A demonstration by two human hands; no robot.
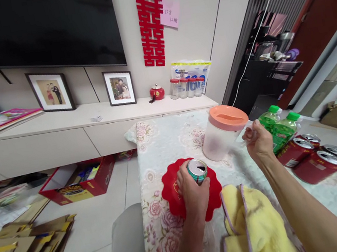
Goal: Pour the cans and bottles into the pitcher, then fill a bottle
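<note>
My left hand [192, 189] is wrapped round a green and silver can [197, 169], held upright over a red scalloped mat [171, 186]. The can's top opening shows dark. At the right, my right hand [258, 138] has its fingers curled round the handle of a translucent pitcher [218, 141] with an orange lid [228, 117]. The pitcher stands on the flowered tablecloth [155, 145], behind and to the right of the mat. A yellow cloth [257, 223] lies crumpled between my forearms.
Green bottles [283, 129] and several red cans [317, 165] stand beyond my right forearm. Behind the table, a white cabinet [104, 115] bears framed photos, a red pot [157, 93] and jars [186, 88]. A grey stool [127, 246] is at the table's left edge.
</note>
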